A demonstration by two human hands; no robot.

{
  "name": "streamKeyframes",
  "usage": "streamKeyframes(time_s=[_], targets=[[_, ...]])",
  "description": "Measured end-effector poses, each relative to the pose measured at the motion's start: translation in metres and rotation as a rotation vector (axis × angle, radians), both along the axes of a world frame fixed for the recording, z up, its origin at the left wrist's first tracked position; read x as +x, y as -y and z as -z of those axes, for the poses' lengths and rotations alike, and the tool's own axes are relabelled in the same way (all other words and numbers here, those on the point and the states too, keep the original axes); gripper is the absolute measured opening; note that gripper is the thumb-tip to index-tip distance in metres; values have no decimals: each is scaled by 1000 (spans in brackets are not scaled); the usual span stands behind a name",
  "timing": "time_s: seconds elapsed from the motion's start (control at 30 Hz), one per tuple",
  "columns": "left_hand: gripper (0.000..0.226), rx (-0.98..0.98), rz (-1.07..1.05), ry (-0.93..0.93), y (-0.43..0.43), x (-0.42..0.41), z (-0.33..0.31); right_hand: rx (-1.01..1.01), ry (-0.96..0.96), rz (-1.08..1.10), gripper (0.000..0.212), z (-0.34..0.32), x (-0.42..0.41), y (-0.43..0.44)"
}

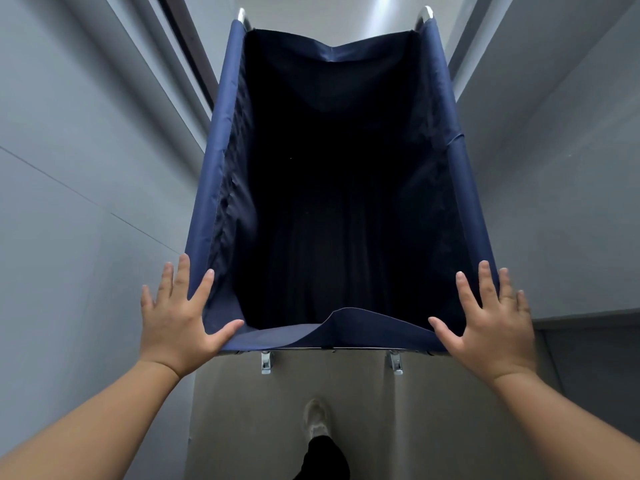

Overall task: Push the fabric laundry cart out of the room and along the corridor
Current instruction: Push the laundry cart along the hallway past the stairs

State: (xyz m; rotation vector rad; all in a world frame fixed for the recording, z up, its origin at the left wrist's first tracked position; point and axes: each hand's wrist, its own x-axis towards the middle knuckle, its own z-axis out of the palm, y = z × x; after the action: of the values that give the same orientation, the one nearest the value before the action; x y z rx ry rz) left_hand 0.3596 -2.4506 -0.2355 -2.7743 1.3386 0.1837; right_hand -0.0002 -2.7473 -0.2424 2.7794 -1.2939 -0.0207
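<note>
While the cart [221, 168] interior is too dark to read, left hand [180, 323] and right hand [491, 327] press flat, fingers spread

A narrow corridor: grey walls [86, 168] flank a beige floor [242, 410] (plain, institutional).

Both bare forearms reach forward and up from the lower corners, wrists bent back. Left hand [176, 320]: palm flat, fingers spread and pointing ahead, thumb splayed inward. Right hand [491, 323]: same flat, spread pose, thumb angled inward. Neither hand curls into a grip; palm contact looks likely but is hidden. One pale shoe [316, 419] and dark trouser leg below.
</note>
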Motion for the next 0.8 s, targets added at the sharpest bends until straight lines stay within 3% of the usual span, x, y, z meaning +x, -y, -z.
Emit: streamKeyframes(time_s=[0.5,0.8], targets=[[109,-30,12,-23,56,56,4,-15,50,9,83,6,54,57],[99,-51,18,5,96,88,10,-34,90,21,80,5,82,93]])
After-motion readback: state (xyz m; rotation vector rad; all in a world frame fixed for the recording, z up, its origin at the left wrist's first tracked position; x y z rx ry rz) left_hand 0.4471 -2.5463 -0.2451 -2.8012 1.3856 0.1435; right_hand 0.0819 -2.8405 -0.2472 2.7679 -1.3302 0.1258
